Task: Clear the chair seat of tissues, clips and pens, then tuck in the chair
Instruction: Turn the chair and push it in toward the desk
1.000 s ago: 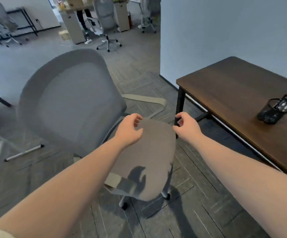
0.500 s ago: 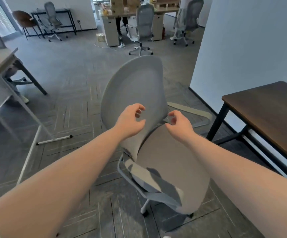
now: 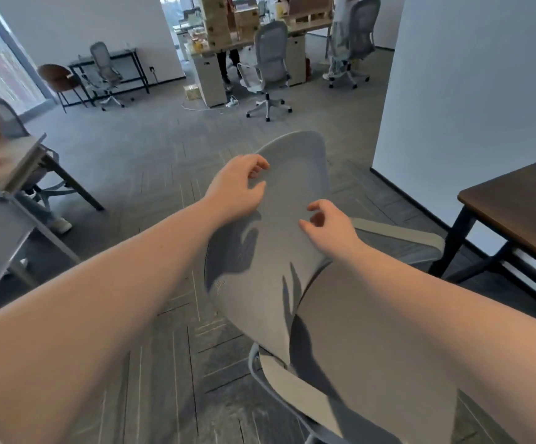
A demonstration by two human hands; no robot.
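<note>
A grey office chair (image 3: pixel 295 174) stands in front of me, its backrest turned edge-on and its bare seat (image 3: pixel 372 347) low at the right. My left hand (image 3: pixel 237 187) hovers at the left edge of the backrest, fingers curled and apart, holding nothing. My right hand (image 3: pixel 327 225) is in front of the backrest lower down, fingers loosely bent, also holding nothing. No tissues, clips or pens show on the seat. The dark wooden desk (image 3: pixel 523 206) stands at the right.
A white wall (image 3: pixel 471 91) rises behind the desk. A light table (image 3: pixel 13 165) with a red object stands at the left. Other office chairs (image 3: pixel 268 68) and desks stand further back on the grey carpet. A person's legs show behind a far desk.
The chair has swivelled so its backrest is now edge-on to me. My view has swung left, away from the desk and its pen cup. Both hands rose from the seat to the backrest.
</note>
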